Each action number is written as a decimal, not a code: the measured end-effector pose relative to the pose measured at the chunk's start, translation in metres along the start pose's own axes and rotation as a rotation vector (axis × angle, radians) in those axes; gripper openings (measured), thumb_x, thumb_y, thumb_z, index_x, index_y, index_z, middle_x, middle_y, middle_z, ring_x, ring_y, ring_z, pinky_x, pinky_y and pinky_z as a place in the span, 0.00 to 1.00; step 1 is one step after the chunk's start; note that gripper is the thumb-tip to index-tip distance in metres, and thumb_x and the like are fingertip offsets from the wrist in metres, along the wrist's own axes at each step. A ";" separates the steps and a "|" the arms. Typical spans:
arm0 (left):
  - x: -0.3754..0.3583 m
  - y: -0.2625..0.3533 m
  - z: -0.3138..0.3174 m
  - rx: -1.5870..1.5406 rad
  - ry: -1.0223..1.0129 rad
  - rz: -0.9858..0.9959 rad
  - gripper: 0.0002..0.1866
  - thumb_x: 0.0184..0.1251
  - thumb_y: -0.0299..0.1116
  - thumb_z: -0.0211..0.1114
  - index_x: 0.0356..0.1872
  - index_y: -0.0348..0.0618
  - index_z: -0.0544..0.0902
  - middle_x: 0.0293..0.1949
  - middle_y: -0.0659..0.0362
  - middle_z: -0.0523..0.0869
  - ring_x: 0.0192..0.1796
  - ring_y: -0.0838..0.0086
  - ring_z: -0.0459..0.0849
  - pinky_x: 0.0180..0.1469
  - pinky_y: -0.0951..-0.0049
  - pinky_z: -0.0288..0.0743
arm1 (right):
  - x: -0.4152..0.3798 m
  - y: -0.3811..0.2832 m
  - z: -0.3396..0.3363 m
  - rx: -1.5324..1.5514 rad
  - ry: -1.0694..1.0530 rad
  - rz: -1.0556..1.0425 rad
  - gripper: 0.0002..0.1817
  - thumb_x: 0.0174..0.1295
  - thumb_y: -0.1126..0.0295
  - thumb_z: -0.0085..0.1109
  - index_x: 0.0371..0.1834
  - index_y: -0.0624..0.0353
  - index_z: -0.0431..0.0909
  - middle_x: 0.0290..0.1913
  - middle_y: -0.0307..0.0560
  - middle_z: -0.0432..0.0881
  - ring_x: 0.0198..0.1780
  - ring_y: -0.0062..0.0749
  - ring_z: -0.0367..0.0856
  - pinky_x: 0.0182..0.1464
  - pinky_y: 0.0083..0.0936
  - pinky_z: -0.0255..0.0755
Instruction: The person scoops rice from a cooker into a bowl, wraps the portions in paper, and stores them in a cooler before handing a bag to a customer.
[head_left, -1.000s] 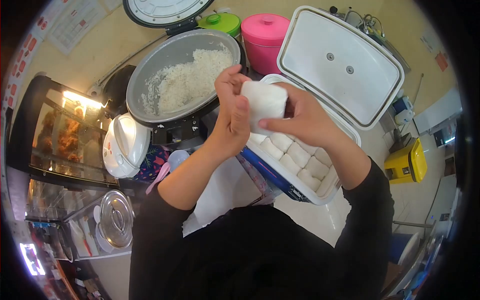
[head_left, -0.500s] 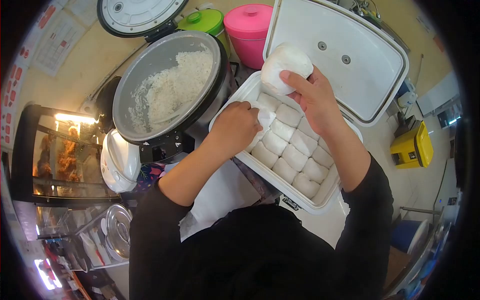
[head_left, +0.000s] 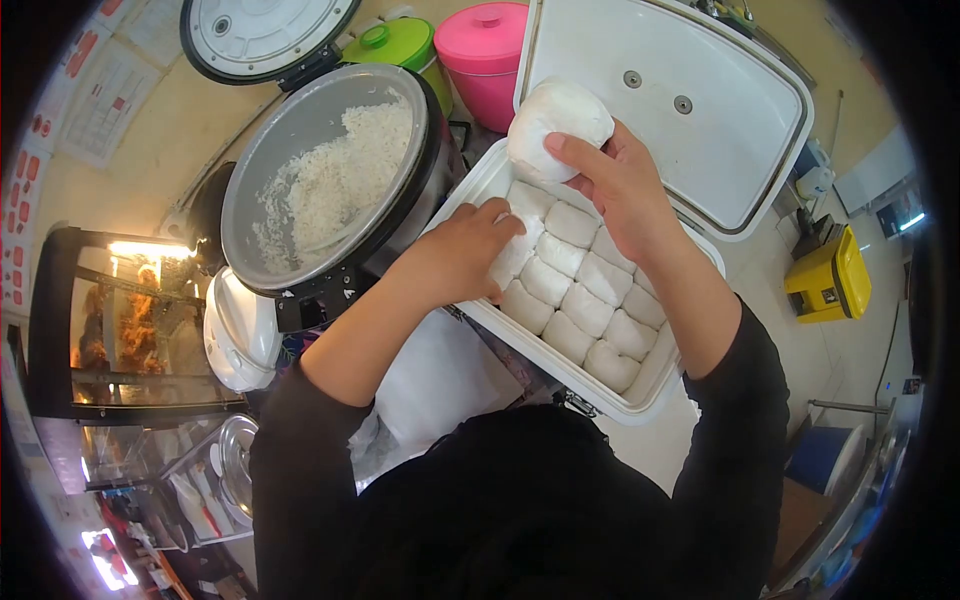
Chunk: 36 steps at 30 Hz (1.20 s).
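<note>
Right hand has its fingers clamped on a rounded white bundle above the far edge of an open rectangular white plastic cooler, left hand has bent fingers inside the cooler's left end, can't tell if gripping tbh.

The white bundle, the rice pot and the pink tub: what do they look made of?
White bundle: probably thin paper, matte with faint folds; its filling is hidden.
Rice pot: likely metal, smooth grey with a soft sheen, perhaps coated.
Pink tub: likely plastic, smooth, slightly glossy, evenly coloured.
</note>
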<state>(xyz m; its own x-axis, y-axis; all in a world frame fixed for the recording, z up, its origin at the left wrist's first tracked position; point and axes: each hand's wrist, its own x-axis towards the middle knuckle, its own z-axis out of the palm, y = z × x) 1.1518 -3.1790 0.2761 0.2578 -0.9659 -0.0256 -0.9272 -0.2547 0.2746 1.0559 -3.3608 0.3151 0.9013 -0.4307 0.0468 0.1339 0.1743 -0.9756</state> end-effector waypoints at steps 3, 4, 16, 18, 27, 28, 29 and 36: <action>0.014 0.002 0.006 0.133 -0.015 -0.038 0.35 0.39 0.25 0.74 0.56 0.48 0.74 0.53 0.56 0.76 0.53 0.55 0.76 0.55 0.58 0.75 | 0.003 0.002 -0.001 -0.027 0.011 -0.010 0.33 0.55 0.60 0.71 0.60 0.67 0.69 0.51 0.50 0.79 0.53 0.32 0.78 0.56 0.28 0.72; 0.017 0.000 0.010 0.193 0.001 -0.034 0.36 0.37 0.25 0.74 0.55 0.48 0.75 0.52 0.56 0.77 0.52 0.55 0.76 0.54 0.58 0.75 | 0.004 0.004 -0.002 -0.040 0.016 -0.015 0.33 0.55 0.60 0.71 0.59 0.67 0.70 0.51 0.50 0.80 0.53 0.32 0.79 0.55 0.28 0.72; -0.007 -0.008 -0.025 -0.051 -0.086 -0.018 0.23 0.48 0.24 0.63 0.50 0.46 0.82 0.47 0.52 0.80 0.52 0.55 0.79 0.53 0.60 0.74 | 0.012 0.072 0.006 -0.698 -0.037 -0.061 0.36 0.43 0.62 0.74 0.58 0.64 0.74 0.48 0.56 0.83 0.50 0.41 0.83 0.52 0.32 0.75; -0.016 -0.009 -0.021 -0.077 -0.091 -0.068 0.24 0.48 0.22 0.61 0.52 0.45 0.80 0.49 0.51 0.80 0.53 0.54 0.79 0.54 0.60 0.74 | 0.006 0.075 0.010 -0.708 -0.071 -0.013 0.34 0.44 0.63 0.74 0.57 0.62 0.75 0.49 0.57 0.83 0.52 0.45 0.82 0.54 0.34 0.74; -0.043 -0.009 -0.021 -0.134 0.028 -0.071 0.27 0.57 0.21 0.57 0.61 0.43 0.69 0.58 0.45 0.75 0.58 0.51 0.77 0.59 0.57 0.71 | -0.009 0.085 0.022 -0.765 -0.224 0.057 0.29 0.55 0.65 0.65 0.61 0.63 0.71 0.45 0.55 0.82 0.46 0.37 0.81 0.52 0.31 0.74; -0.047 -0.010 -0.018 -0.147 0.052 -0.054 0.26 0.58 0.21 0.56 0.61 0.42 0.69 0.59 0.44 0.74 0.59 0.51 0.76 0.60 0.56 0.70 | -0.010 0.085 0.022 -0.783 -0.244 0.043 0.29 0.56 0.66 0.63 0.61 0.63 0.70 0.45 0.55 0.82 0.45 0.37 0.81 0.52 0.31 0.73; -0.050 -0.009 -0.017 -0.174 0.042 -0.084 0.26 0.59 0.22 0.56 0.62 0.42 0.68 0.61 0.44 0.73 0.60 0.50 0.75 0.61 0.57 0.70 | -0.011 0.086 0.021 -0.800 -0.260 0.027 0.29 0.57 0.66 0.62 0.62 0.64 0.69 0.45 0.55 0.82 0.44 0.36 0.81 0.52 0.31 0.73; -0.035 0.001 0.007 -0.035 0.366 0.001 0.28 0.67 0.30 0.56 0.68 0.36 0.63 0.66 0.44 0.69 0.68 0.49 0.67 0.69 0.55 0.61 | -0.014 0.078 0.021 -0.805 -0.381 0.084 0.33 0.59 0.66 0.57 0.69 0.65 0.63 0.44 0.64 0.82 0.48 0.49 0.82 0.52 0.36 0.72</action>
<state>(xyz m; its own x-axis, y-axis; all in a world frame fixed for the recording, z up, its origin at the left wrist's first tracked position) 1.1405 -3.1456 0.2709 0.3429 -0.8836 0.3189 -0.9192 -0.2457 0.3078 1.0627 -3.3228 0.2426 0.9900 -0.0958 -0.1032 -0.1389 -0.5441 -0.8275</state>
